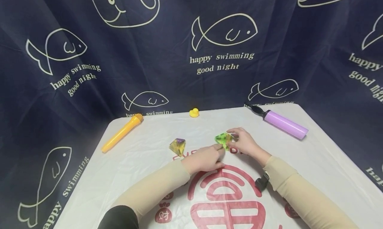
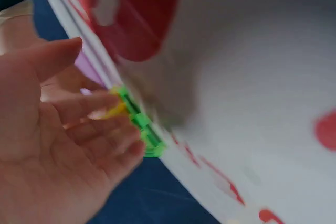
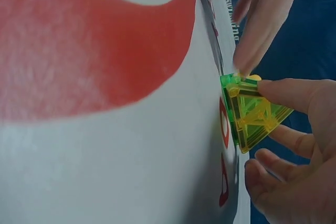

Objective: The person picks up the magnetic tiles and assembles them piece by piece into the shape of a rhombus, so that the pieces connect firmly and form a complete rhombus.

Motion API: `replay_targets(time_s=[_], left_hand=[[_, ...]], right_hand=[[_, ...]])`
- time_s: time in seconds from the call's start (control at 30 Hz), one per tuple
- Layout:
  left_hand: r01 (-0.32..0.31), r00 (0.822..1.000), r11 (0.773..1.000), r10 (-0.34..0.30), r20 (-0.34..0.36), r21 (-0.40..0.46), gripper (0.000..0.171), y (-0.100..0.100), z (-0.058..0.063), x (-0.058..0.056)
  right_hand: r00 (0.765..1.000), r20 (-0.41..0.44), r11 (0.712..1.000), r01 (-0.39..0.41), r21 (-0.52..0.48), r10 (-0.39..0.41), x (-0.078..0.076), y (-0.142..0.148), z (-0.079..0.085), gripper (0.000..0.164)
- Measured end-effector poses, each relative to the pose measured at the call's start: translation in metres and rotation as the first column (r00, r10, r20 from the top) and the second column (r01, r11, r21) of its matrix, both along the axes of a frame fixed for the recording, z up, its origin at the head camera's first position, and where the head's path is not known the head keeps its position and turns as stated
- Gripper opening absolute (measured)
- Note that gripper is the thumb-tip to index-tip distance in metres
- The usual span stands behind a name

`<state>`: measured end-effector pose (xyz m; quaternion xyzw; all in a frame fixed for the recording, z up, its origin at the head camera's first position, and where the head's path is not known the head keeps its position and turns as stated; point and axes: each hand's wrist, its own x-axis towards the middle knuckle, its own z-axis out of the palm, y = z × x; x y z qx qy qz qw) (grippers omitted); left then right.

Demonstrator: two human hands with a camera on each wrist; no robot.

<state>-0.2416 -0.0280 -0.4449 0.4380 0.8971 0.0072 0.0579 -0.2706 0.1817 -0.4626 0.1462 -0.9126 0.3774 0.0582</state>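
Observation:
A see-through green and yellow pyramid of triangular magnetic tiles [image 1: 222, 139] sits on the table, beyond the red print. My right hand [image 1: 244, 143] pinches it from the right; in the right wrist view, the thumb lies on the yellow triangular tile [image 3: 256, 115] with fingers behind it. From the left, my left hand [image 1: 206, 158] reaches to its near side. The left wrist view has those fingers [image 2: 107, 129] nearly straight against the green tile edge [image 2: 147, 132]. A second pyramid, yellow and purple [image 1: 178, 146], rests left of the first, apart from both hands.
A yellow toy microphone [image 1: 122, 133] lies at the table's left edge. A yellow rubber duck [image 1: 194, 113] stands at the back edge. A purple hand pump [image 1: 284, 124] with a black end lies at the back right. Behind the table [image 1: 143, 185] hangs a dark blue curtain [image 1: 173, 62].

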Motion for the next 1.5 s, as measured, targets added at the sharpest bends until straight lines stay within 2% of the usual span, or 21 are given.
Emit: replay_targets(time_s=[0.1,0.2,0.3,0.43,0.5,0.57,0.63,0.67,0.73,0.77,0.8,0.87,0.93,1.0,1.1,1.2,1.33,1.4,1.5], left_hand=[[0.082,0.996,0.992,-0.086,0.039,0.094,0.032,-0.015,0.003,0.009],[0.100,0.982,0.972,-0.131,0.133,0.212,0.033,-0.036,0.005,0.018],[0.035,0.951,0.943,-0.133,0.280,0.330,0.031,-0.060,0.003,0.024],[-0.129,0.897,0.899,-0.074,0.436,0.418,0.021,-0.100,-0.004,0.027],[-0.208,0.881,0.879,-0.023,0.473,0.429,0.013,-0.121,-0.007,0.026],[-0.279,0.879,0.863,0.053,0.473,0.421,0.007,-0.139,-0.008,0.023],[-0.368,0.879,0.840,0.174,0.444,0.399,0.015,-0.154,-0.007,0.020],[-0.421,0.871,0.824,0.250,0.424,0.379,0.019,-0.159,-0.007,0.018],[-0.519,0.842,0.779,0.394,0.369,0.351,0.025,-0.167,-0.004,0.011],[-0.564,0.819,0.749,0.457,0.346,0.348,0.028,-0.169,-0.003,0.007],[-0.594,0.803,0.726,0.503,0.320,0.347,0.030,-0.170,-0.003,0.002],[-0.616,0.788,0.700,0.550,0.278,0.361,0.037,-0.173,-0.004,-0.009],[-0.599,0.800,0.699,0.546,0.249,0.391,0.050,-0.174,-0.006,-0.020],[-0.575,0.817,0.707,0.518,0.252,0.412,0.061,-0.176,-0.007,-0.028],[-0.547,0.837,0.720,0.460,0.296,0.427,0.068,-0.175,-0.008,-0.036],[-0.551,0.830,0.710,0.410,0.378,0.438,0.069,-0.172,-0.008,-0.042],[-0.575,0.802,0.695,0.376,0.464,0.431,0.066,-0.168,-0.009,-0.047],[-0.584,0.793,0.691,0.373,0.482,0.426,0.062,-0.167,-0.010,-0.049],[-0.582,0.793,0.692,0.364,0.489,0.427,0.056,-0.165,-0.012,-0.051]], right_hand=[[0.999,0.005,0.999,-0.040,-0.016,0.040,-0.002,0.002,-0.001,0.051],[0.996,0.033,0.996,-0.087,-0.019,0.088,-0.004,0.006,-0.003,0.052],[0.988,0.078,0.991,-0.130,-0.005,0.130,-0.005,0.012,-0.005,0.057],[0.980,0.109,0.985,-0.171,0.021,0.168,-0.008,0.017,-0.007,0.065],[0.977,0.109,0.982,-0.187,0.031,0.183,-0.010,0.018,-0.008,0.067],[0.976,0.113,0.981,-0.193,0.033,0.188,-0.011,0.020,-0.008,0.066],[0.974,0.117,0.980,-0.196,0.030,0.192,-0.012,0.020,-0.008,0.064],[0.974,0.121,0.980,-0.195,0.025,0.191,-0.012,0.020,-0.008,0.063],[0.973,0.128,0.981,-0.196,0.010,0.193,-0.013,0.020,-0.008,0.061],[0.972,0.133,0.981,-0.196,0.000,0.194,-0.013,0.020,-0.008,0.060],[0.972,0.133,0.980,-0.196,-0.009,0.196,-0.013,0.020,-0.009,0.059],[0.970,0.139,0.980,-0.199,-0.026,0.201,-0.014,0.020,-0.011,0.058],[0.968,0.146,0.979,-0.201,-0.034,0.204,-0.014,0.019,-0.012,0.058],[0.967,0.150,0.979,-0.203,-0.036,0.206,-0.015,0.018,-0.014,0.058],[0.967,0.154,0.979,-0.203,-0.030,0.205,-0.014,0.017,-0.015,0.060],[0.966,0.155,0.978,-0.207,-0.019,0.208,-0.014,0.017,-0.015,0.061],[0.966,0.159,0.978,-0.207,-0.002,0.205,-0.014,0.017,-0.013,0.060],[0.966,0.157,0.978,-0.209,0.004,0.206,-0.014,0.016,-0.012,0.058],[0.967,0.151,0.978,-0.210,0.010,0.206,-0.014,0.015,-0.012,0.057]])
